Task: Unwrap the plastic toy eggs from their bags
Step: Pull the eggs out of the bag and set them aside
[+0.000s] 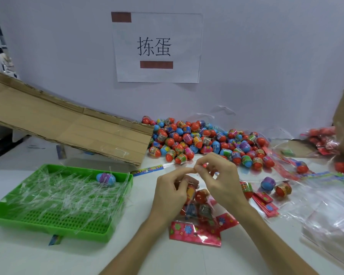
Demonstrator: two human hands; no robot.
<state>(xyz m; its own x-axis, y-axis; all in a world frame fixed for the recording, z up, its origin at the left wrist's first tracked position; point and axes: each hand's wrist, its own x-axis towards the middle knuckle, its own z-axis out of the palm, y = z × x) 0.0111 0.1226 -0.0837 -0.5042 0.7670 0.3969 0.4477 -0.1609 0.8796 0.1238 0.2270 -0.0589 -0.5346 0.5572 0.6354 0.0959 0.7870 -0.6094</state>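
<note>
So our left hand [172, 195] and right hand [219, 176] are both pinching the top of this bag of toy eggs [198, 210], with the loose egg pile [197, 139] farther back and the green tray [99, 236] on the left.

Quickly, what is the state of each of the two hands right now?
Left hand: closed, gripping the clear plastic bag of toy eggs.
Right hand: closed, pinching the top edge of the same bag.

The person's left hand [171, 192] and right hand [219, 175] are bare, and both forearms [266, 235] are uncovered, sleeveless as far as seen.
</note>
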